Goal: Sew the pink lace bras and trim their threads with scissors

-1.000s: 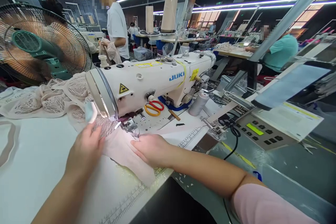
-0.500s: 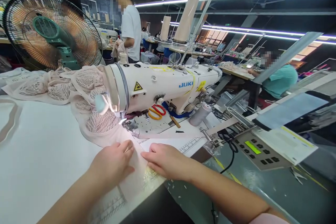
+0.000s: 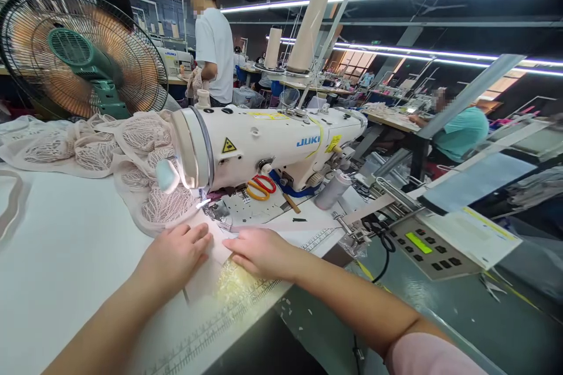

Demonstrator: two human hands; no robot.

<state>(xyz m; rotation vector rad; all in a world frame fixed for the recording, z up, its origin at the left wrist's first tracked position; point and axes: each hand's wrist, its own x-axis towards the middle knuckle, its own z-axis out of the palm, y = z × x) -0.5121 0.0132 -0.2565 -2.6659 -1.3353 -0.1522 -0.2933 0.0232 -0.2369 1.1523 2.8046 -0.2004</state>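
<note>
A pale pink lace bra [image 3: 169, 204] lies left of the needle on the white sewing machine [image 3: 246, 140], and its plain fabric edge [image 3: 219, 251] runs toward me under my hands. With its fingers bent and pressed down, my left hand [image 3: 176, 249] grips that fabric just in front of the presser foot [image 3: 204, 204]. My right hand [image 3: 257, 251] pinches the fabric's right edge between thumb and fingers, close to the left fingertips. The lower part of the fabric trails over the table's ruler marks. Fabric under the needle is partly hidden.
Red-and-orange-handled scissors [image 3: 261, 187] and a grey thread cone [image 3: 333, 190] rest by the machine. More lace pieces [image 3: 94, 149] are heaped at left, before a large fan [image 3: 83, 53]. A control panel [image 3: 433, 243] stands off the right edge. Co-workers are behind.
Both hands have moved forward and slightly left, closer to the needle, carrying the fabric with them. Less of it trails toward the front edge. The view has shifted a little.
</note>
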